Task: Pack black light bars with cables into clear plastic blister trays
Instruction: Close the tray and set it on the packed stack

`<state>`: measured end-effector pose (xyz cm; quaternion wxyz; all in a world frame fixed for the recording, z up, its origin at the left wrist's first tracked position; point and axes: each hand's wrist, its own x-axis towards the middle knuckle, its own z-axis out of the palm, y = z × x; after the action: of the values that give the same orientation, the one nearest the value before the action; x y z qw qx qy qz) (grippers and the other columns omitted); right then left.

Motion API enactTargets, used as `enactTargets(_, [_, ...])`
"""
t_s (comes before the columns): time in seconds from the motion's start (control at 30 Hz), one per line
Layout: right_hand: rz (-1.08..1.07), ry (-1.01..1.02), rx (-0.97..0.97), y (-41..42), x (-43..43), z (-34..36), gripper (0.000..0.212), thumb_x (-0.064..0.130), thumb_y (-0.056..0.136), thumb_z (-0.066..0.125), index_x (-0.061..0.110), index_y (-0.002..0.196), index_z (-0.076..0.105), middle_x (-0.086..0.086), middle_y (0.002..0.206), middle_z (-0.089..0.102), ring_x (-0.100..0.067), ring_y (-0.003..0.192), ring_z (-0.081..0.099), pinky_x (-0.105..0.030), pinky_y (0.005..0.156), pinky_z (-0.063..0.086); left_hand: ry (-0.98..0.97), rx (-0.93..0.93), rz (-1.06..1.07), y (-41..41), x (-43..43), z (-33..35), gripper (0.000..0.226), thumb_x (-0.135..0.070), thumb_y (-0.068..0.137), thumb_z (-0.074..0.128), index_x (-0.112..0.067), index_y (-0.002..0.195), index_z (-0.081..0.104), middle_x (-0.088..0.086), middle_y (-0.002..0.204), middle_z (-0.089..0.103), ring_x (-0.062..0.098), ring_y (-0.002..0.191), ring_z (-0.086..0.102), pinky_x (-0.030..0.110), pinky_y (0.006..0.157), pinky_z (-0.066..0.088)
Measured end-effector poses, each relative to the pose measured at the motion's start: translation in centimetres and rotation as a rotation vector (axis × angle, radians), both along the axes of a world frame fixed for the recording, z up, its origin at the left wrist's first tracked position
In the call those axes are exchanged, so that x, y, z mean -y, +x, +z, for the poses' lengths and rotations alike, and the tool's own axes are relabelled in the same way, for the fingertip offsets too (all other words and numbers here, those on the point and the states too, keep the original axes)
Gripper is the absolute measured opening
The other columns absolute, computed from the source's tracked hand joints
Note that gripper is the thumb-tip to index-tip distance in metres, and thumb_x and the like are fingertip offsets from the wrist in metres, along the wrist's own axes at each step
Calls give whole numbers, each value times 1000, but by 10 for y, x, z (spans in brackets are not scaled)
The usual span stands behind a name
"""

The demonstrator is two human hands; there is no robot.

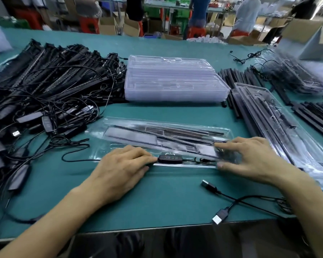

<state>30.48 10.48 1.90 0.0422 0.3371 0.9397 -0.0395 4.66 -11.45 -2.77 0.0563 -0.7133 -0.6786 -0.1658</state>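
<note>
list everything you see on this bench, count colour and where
blister tray: one, clear, front centre
light bars: several, black, inside that tray
controller: one, black, tray's near edge, between the hands
empty trays: a stack, clear, centre back
bar pile: many with cables, black, left
packed trays: a stack, clear, right
loose bars: many, black, far right
USB plugs: two, black and silver, near right
table: one, teal
left hand: one, on tray's near edge beside controller
right hand: one, fingertips on tray's right end
</note>
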Motion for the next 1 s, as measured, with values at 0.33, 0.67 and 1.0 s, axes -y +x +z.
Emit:
enactTargets(0.33, [-66, 149, 129, -16, 35, -5, 98, 86, 70, -2, 37, 145, 37, 5, 132, 53, -18, 123, 51, -37, 94, 45, 392, -197, 155, -31, 37, -3, 31, -44, 83, 74, -25, 106, 70, 0, 101, 68, 26, 95, 61, 42, 81, 48])
enactTargets(0.67, [4, 107, 82, -19, 62, -11, 59, 66, 93, 29, 57, 145, 1, -1, 141, 36, -23, 122, 44, -34, 89, 46, -109, 119, 309, -52, 43, -3, 74, -75, 86, 22, -36, 143, 47, -11, 150, 43, 7, 144, 29, 24, 120, 13])
enactTargets(1.0, [108, 124, 21, -57, 73, -5, 65, 72, 86, 20, 29, 113, 61, 5, 120, 44, -17, 114, 44, -31, 92, 39, -162, -62, 373, -43, 28, 18, 82, -85, 73, 33, -28, 119, 69, -8, 124, 66, 17, 117, 62, 48, 113, 35])
